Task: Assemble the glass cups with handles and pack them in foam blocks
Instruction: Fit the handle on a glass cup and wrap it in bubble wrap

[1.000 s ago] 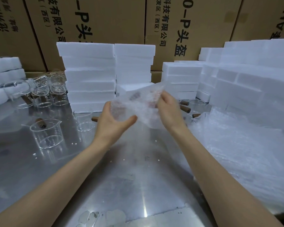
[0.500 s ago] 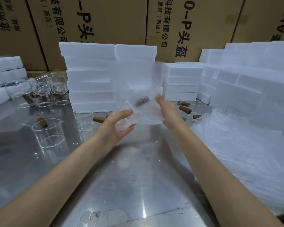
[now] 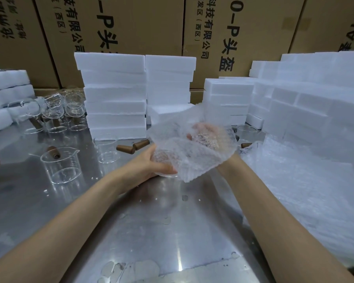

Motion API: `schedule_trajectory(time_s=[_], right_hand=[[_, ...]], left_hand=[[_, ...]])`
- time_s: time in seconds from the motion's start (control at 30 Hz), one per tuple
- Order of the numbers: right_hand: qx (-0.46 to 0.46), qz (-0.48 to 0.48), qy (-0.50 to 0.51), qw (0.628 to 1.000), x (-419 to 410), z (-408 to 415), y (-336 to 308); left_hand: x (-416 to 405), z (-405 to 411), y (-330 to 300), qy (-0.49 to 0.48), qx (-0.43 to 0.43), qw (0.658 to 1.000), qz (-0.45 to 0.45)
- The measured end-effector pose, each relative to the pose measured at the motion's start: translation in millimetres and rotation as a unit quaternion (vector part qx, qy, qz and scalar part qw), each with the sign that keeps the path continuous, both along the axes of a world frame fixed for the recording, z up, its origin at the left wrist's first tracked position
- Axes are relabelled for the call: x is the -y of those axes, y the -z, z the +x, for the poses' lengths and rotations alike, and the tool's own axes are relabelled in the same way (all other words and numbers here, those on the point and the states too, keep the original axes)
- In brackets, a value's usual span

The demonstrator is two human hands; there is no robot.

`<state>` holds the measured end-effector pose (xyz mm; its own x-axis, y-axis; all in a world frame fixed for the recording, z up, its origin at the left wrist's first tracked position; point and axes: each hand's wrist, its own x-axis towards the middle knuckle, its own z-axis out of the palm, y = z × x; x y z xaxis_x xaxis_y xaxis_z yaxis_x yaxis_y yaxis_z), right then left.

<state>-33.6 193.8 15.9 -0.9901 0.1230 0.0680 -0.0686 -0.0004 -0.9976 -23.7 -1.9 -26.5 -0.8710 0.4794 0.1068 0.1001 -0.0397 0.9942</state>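
A clear glass cup swathed in a translucent bubble-wrap sheet (image 3: 192,148) is held above the shiny steel desk (image 3: 151,231), just in front of the stacked white foam blocks (image 3: 112,94). The left hand (image 3: 151,162) cups its lower end; the right hand (image 3: 208,137) grips through the wrap. The bundle is probably light, fragile and slippery, best cradled around the body. Its long axis seems to run left-to-right, though the wrap blurs which way it points.
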Motion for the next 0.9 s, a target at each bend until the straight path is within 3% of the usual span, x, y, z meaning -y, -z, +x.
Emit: schedule_trajectory(time_s=[0.07, 0.17, 0.2, 0.3, 0.4, 0.5, 0.6, 0.73, 0.9], right_hand=[[0.018, -0.005, -0.003, 1.000, 9, 1, -7], [-0.005, 0.088, 0.029, 0.996, 2, 2, -10], [-0.012, 0.063, 0.034, 0.997, -1, 5, -11], [-0.032, 0.062, -0.101, 0.992, -3, 9, -14], [-0.101, 0.079, -0.253, 0.959, 1, 17, -10], [-0.144, 0.156, -0.169, 0.963, 7, 21, -10], [-0.117, 0.153, -0.076, 0.978, 9, 21, -16], [-0.130, 0.211, -0.073, 0.966, 13, 11, -8], [-0.096, 0.196, -0.073, 0.973, 20, 6, -2]], left_hand=[[1, -2, 0, -0.009, 0.000, 1.000, 0.012], [1, -5, 0, -0.041, 0.018, 0.998, 0.053], [2, -6, 0, -0.040, 0.021, 0.997, 0.065], [2, -4, -2, -0.015, 0.014, 0.997, 0.076], [2, -5, -1, -0.029, 0.022, 0.997, 0.072], [2, -6, 2, -0.050, 0.021, 0.996, 0.064], [2, -2, 1, -0.060, -0.029, 0.998, -0.012], [0, 0, -1, -0.070, -0.099, 0.988, -0.099], [2, -2, -1, -0.067, -0.156, 0.972, -0.162]])
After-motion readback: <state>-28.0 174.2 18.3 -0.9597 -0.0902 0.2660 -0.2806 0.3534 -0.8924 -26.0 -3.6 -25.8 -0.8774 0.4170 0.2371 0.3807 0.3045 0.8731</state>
